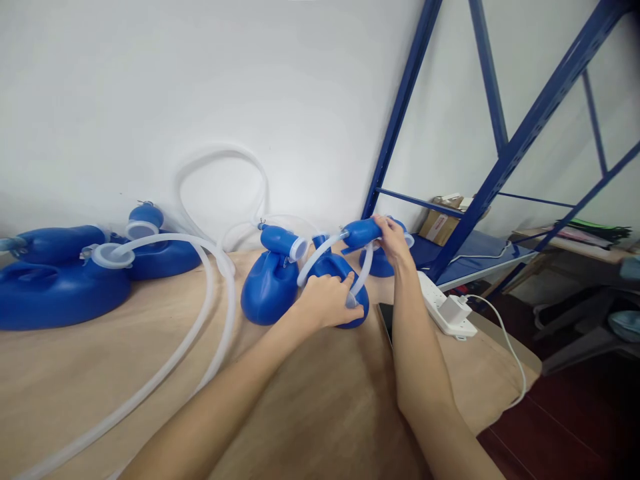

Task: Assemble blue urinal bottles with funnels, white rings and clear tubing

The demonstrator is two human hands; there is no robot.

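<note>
My right hand [393, 239] is closed round the end of a blue bottle-shaped piece [361, 233], raised above a blue plastic jug [325, 267]. A whitish flexible hose [317, 257] runs from that piece and curves down toward my left hand. My left hand [330, 301] is closed at the front of the jug, its thumb and forefinger at the lower end of the hose. The jug is partly hidden behind my hand. To its left stands another blue jug [265, 293], with a similar blue piece [277, 241] with a white rim lying on top.
Larger blue jugs [65, 293] and long pale hoses [227, 320] occupy the table's left side. A dark phone [386, 317] lies beside my right forearm. A white power strip [443, 307] with a plugged-in charger is near the right edge. A blue metal rack [480, 187] holds a cardboard box [440, 225].
</note>
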